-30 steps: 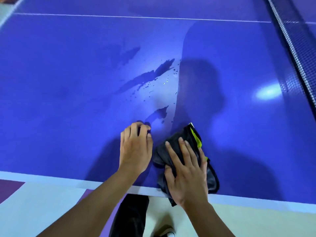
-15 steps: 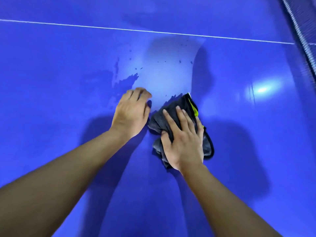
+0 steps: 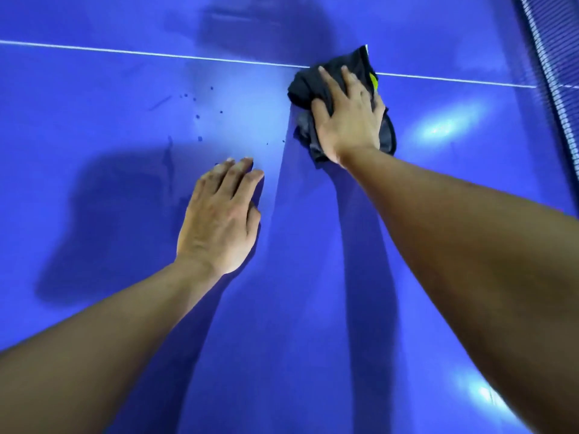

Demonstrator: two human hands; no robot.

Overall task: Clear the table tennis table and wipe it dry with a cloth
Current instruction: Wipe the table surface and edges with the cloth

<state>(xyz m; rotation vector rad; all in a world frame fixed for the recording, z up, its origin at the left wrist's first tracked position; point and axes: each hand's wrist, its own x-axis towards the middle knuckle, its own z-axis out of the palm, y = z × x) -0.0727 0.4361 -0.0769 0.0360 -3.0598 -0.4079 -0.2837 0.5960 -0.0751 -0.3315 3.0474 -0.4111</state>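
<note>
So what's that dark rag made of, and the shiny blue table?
The cloth looks like soft woven fabric, maybe microfibre: dark grey, matte, bunched in folds under the right hand. The table top looks like a hard board with smooth, glossy blue paint: lights glare off it and water droplets sit beaded on it. What lies under the paint cannot be told.

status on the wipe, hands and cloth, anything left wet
Right hand flat on the dark cloth, pressing it at the white line. Left hand open, flat on the table. Droplets unwiped left of the cloth; net apart, far right.
</note>
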